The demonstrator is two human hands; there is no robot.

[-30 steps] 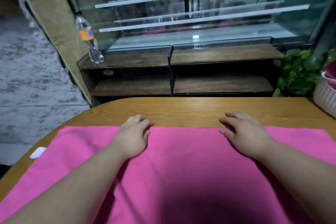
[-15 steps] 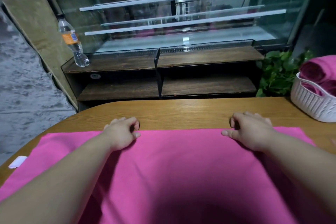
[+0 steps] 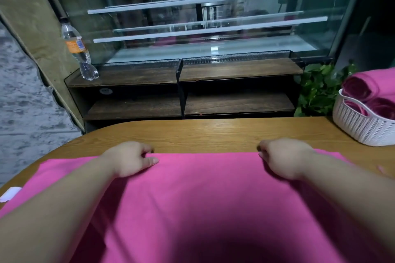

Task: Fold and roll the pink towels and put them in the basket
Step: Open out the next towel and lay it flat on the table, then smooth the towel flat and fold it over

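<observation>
Mid-frame, the left hand (image 3: 130, 159) and right hand (image 3: 284, 157), flatter a second ago, now curl and pinch the far edge of the towel (image 3: 205, 198) on the counter (image 3: 213, 134); folding likely begins.

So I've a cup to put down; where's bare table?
A bare strip of table between the towel and the far rim, ending at the basket. Nearer is crowded: the towel, with left hand and right hand gripping its hem.

1 camera is looking from up on the person's head, facing forward and down. It is sitting close above the left hand (image 3: 130, 159), the right hand (image 3: 284, 158) and the pink towel (image 3: 192, 198), with the glass case (image 3: 203, 28) farther off.
</observation>
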